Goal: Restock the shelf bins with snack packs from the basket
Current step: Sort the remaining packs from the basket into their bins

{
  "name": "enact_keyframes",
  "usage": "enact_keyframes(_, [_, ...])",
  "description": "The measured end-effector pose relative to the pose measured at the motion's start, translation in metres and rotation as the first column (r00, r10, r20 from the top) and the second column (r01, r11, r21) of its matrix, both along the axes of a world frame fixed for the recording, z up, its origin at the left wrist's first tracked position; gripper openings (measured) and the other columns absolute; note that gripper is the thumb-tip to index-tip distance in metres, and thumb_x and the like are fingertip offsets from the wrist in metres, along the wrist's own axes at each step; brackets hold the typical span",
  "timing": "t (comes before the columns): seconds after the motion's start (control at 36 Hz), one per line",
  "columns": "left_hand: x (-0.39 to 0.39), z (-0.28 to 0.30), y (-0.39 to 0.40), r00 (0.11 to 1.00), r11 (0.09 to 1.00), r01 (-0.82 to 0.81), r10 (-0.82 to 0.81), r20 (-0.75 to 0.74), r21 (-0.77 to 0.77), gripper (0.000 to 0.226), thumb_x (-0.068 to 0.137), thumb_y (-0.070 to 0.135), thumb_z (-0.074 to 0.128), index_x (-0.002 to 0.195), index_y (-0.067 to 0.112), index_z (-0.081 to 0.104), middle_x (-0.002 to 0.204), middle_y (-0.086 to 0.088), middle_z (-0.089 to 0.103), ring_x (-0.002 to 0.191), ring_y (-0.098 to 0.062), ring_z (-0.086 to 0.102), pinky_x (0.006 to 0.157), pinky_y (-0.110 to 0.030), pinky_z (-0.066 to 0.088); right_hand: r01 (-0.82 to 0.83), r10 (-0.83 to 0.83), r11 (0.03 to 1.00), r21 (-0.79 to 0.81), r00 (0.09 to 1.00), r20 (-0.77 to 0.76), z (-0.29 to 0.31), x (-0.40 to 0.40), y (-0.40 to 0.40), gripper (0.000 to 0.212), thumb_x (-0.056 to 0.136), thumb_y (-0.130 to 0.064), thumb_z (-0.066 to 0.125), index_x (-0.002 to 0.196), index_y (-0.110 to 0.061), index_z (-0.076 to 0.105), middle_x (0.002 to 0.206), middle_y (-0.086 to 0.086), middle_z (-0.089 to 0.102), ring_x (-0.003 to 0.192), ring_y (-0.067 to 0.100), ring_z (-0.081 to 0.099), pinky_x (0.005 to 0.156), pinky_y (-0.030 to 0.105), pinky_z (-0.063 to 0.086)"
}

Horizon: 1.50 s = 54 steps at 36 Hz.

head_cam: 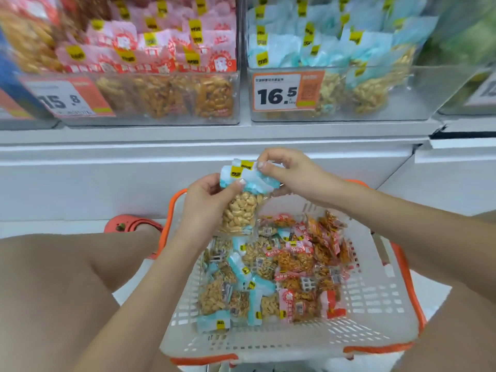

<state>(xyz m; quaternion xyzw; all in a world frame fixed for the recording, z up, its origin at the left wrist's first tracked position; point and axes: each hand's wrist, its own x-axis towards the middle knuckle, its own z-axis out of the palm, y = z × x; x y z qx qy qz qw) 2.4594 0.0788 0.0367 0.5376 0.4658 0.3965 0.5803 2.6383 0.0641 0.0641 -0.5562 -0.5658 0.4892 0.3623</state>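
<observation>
Over the basket I hold up blue-topped peanut packs (240, 210). My left hand (208, 200) grips them from the left, thumb on the blue header. My right hand (288, 174) pinches the crumpled blue tops from the right. Below them stands a white basket (375, 304) with an orange rim, holding several blue-topped packs (243, 288) and red-topped packs (303, 260). On the shelf above, a clear bin (402, 98) with blue-topped packs carries a 16.5 price tag. To its left, a second clear bin (166, 100) holds red-topped packs.
A white shelf ledge (214, 154) runs across between the bins and the basket. My bare knees flank the basket at left and right. An orange shoe (128, 224) rests on the floor left of the basket. More bins show at both edges.
</observation>
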Motion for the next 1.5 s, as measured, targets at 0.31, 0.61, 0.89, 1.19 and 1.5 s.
enact_keyframes(0.31, [0.029, 0.039, -0.001, 0.99, 0.944, 0.135, -0.115, -0.084, 0.3, 0.018, 0.088, 0.009, 0.066, 0.089, 0.027, 0.066, 0.076, 0.015, 0.069, 0.072, 0.0, 0.062, 0.066, -0.017, 0.048, 0.095, -0.145, 0.985, -0.143, 0.907, -0.395, 0.033, 0.009, -0.02, 0.025, 0.091, -0.043, 0.05, 0.094, -0.02, 0.06, 0.082, 0.001, 0.06, 0.068, 0.011, 0.058, 0.058, 0.024, 0.05])
enact_keyframes(0.61, [0.068, 0.078, 0.052, 0.874, 0.851, 0.45, -0.359, -0.327, 0.27, 0.075, 0.065, 0.058, 0.076, 0.114, 0.027, 0.028, 0.108, 0.009, 0.059, 0.091, -0.003, 0.061, 0.071, -0.022, 0.051, 0.197, -0.178, 0.978, 0.066, 0.958, -0.223, 0.065, 0.055, 0.003, 0.02, 0.079, 0.005, 0.07, 0.081, -0.012, 0.058, 0.073, -0.001, 0.058, 0.063, 0.005, 0.056, 0.059, 0.021, 0.052])
enact_keyframes(0.89, [0.077, 0.073, 0.069, 0.708, 0.687, 0.674, -0.496, -0.503, 0.271, 0.08, 0.053, 0.046, 0.083, 0.124, 0.03, 0.052, 0.109, 0.012, 0.068, 0.098, -0.005, 0.066, 0.085, -0.04, 0.055, 0.073, -0.103, 0.98, 0.184, 0.981, 0.162, 0.095, 0.077, 0.006, 0.031, 0.066, -0.028, 0.082, 0.083, -0.022, 0.057, 0.085, -0.009, 0.062, 0.077, 0.008, 0.06, 0.07, 0.029, 0.052])
enact_keyframes(1.19, [0.083, 0.081, 0.055, 0.727, 0.657, 0.631, -0.317, -0.608, 0.412, 0.078, 0.052, 0.06, 0.074, 0.12, 0.027, 0.053, 0.097, 0.016, 0.066, 0.086, 0.006, 0.06, 0.071, -0.02, 0.05, 0.094, -0.118, 0.985, 0.142, 0.977, 0.176, 0.09, 0.079, -0.009, 0.051, 0.066, -0.017, 0.088, 0.103, -0.041, 0.061, 0.112, -0.02, 0.061, 0.115, 0.008, 0.057, 0.097, 0.045, 0.049])
enact_keyframes(1.5, [0.094, 0.09, 0.052, 0.85, 0.761, 0.489, -0.306, -0.429, 0.426, 0.073, 0.069, 0.079, 0.054, 0.12, 0.031, 0.032, 0.117, 0.016, 0.048, 0.112, -0.004, 0.049, 0.098, -0.026, 0.04, 0.453, -0.469, 0.853, 0.26, 0.883, -0.001, 0.131, 0.131, -0.026, 0.057, 0.06, -0.003, 0.084, 0.111, -0.018, 0.062, 0.093, -0.006, 0.068, 0.081, 0.006, 0.064, 0.066, 0.025, 0.058])
